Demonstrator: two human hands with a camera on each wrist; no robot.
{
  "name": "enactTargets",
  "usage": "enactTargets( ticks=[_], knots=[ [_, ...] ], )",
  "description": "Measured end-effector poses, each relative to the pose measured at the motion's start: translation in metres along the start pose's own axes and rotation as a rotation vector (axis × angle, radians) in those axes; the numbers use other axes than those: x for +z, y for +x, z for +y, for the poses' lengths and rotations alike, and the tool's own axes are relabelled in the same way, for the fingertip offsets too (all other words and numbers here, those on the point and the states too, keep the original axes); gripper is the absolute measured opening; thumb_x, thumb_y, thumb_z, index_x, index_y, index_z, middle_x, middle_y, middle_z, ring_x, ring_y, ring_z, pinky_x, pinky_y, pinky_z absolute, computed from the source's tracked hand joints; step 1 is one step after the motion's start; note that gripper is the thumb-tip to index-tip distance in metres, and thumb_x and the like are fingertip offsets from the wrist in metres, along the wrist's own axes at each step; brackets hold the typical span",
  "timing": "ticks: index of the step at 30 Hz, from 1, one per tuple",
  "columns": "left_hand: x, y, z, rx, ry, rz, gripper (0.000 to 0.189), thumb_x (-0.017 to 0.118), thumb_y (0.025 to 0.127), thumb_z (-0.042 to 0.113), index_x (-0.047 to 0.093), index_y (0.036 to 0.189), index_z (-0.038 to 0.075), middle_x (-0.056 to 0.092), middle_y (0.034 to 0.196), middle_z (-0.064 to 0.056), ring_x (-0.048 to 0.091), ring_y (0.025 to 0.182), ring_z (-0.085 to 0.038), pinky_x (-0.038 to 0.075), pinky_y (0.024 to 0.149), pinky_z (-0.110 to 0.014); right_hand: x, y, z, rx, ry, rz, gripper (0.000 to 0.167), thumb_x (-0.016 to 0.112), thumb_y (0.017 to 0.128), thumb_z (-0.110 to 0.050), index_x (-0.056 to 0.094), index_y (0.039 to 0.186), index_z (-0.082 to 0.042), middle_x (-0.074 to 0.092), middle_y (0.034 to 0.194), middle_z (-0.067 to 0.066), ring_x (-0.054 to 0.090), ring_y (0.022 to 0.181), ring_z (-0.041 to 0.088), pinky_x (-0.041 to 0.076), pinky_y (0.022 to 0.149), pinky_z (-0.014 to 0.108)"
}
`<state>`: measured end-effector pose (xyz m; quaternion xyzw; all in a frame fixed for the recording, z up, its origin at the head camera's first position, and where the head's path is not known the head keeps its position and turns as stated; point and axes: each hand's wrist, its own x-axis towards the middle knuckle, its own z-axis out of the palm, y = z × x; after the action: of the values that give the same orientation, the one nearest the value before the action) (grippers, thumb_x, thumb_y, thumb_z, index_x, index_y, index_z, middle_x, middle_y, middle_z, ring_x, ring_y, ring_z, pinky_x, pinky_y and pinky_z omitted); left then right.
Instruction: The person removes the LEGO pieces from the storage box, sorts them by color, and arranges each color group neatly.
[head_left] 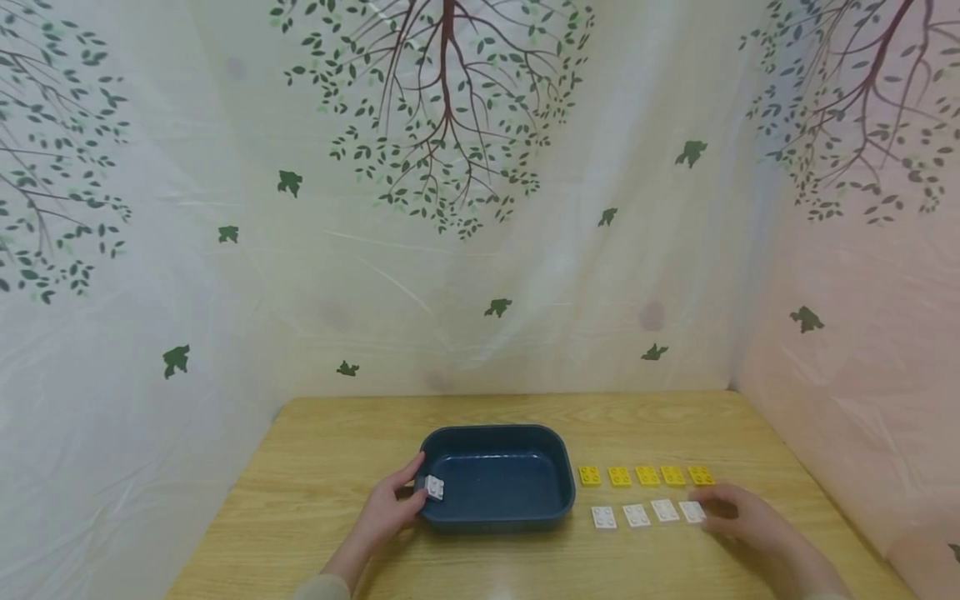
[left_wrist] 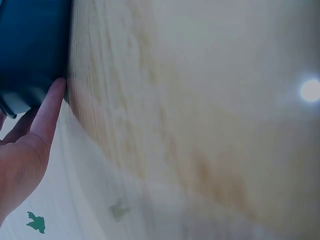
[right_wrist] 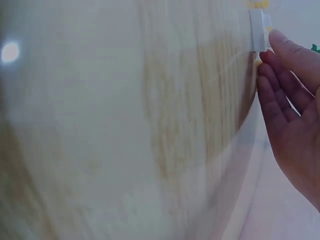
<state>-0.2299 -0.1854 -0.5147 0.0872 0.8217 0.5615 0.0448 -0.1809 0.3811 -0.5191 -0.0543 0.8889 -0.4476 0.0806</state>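
A dark blue tray stands on the wooden table. My left hand grips its left end; the left wrist view shows the thumb along its outer wall. A white toy brick shows just inside that end, close to the thumb; whether the hand touches it I cannot tell. My right hand pinches the rightmost white toy brick of a row between thumb and fingers. In the right wrist view, this brick appears edge-on at the thumb tip.
Several yellow toy bricks form a row right of the tray. Nearer me is the row of white bricks. Behind the wooden table hangs a pale curtain with printed branches and leaves; curtains flank both sides.
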Motion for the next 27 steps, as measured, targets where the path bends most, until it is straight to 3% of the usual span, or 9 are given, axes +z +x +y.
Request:
enactTargets(
  ticks=[6, 12, 15, 20, 27],
  knots=[
    [0.002, 0.001, 0.001, -0.008, -0.006, 0.010, 0.061, 0.067, 0.091, 0.011, 0.047, 0.148, 0.010, 0.043, 0.147, -0.027, 0.060, 0.105, -0.031, 0.059, 0.068, -0.030, 0.001, 0.007, -0.006, -0.098, -0.136, 0.098, 0.033, 0.072, 0.089, -0.015, 0.065, 0.116, 0.003, 0.067, 0.112, 0.016, 0.061, 0.097, 0.013, 0.049, 0.081, 0.023],
    [0.005, 0.001, 0.004, -0.005, -0.014, 0.032, 0.061, 0.069, 0.090, 0.011, 0.048, 0.147, 0.010, 0.045, 0.146, -0.027, 0.061, 0.103, -0.030, 0.059, 0.066, -0.031, 0.000, 0.015, -0.028, -0.113, -0.164, 0.153, 0.035, 0.070, 0.092, -0.017, 0.064, 0.122, 0.001, 0.065, 0.119, 0.020, 0.062, 0.101, 0.028, 0.052, 0.080, 0.030],
    [0.006, 0.001, 0.005, -0.009, -0.022, 0.040, 0.061, 0.069, 0.089, 0.010, 0.048, 0.147, 0.009, 0.045, 0.146, -0.028, 0.061, 0.103, -0.030, 0.059, 0.066, -0.031, 0.003, 0.022, -0.040, -0.141, -0.201, 0.181, 0.033, 0.072, 0.090, -0.018, 0.068, 0.119, -0.003, 0.067, 0.118, 0.015, 0.063, 0.100, 0.022, 0.053, 0.081, 0.030],
    [0.006, 0.002, 0.006, -0.021, -0.014, 0.033, 0.061, 0.067, 0.091, 0.011, 0.046, 0.148, 0.010, 0.042, 0.148, -0.028, 0.060, 0.105, -0.031, 0.059, 0.067, -0.031, 0.011, 0.030, -0.055, -0.244, -0.192, 0.175, 0.031, 0.073, 0.088, -0.011, 0.069, 0.116, 0.000, 0.071, 0.110, 0.012, 0.064, 0.095, 0.013, 0.055, 0.082, 0.032],
    [0.005, 0.003, 0.003, -0.018, -0.017, 0.020, 0.061, 0.067, 0.091, 0.010, 0.046, 0.149, 0.010, 0.041, 0.148, -0.029, 0.060, 0.106, -0.032, 0.059, 0.068, -0.031, 0.030, 0.037, -0.068, -0.232, -0.155, 0.141, 0.033, 0.071, 0.091, -0.015, 0.067, 0.121, -0.004, 0.071, 0.110, 0.005, 0.064, 0.100, 0.019, 0.053, 0.086, 0.035]
  ],
)
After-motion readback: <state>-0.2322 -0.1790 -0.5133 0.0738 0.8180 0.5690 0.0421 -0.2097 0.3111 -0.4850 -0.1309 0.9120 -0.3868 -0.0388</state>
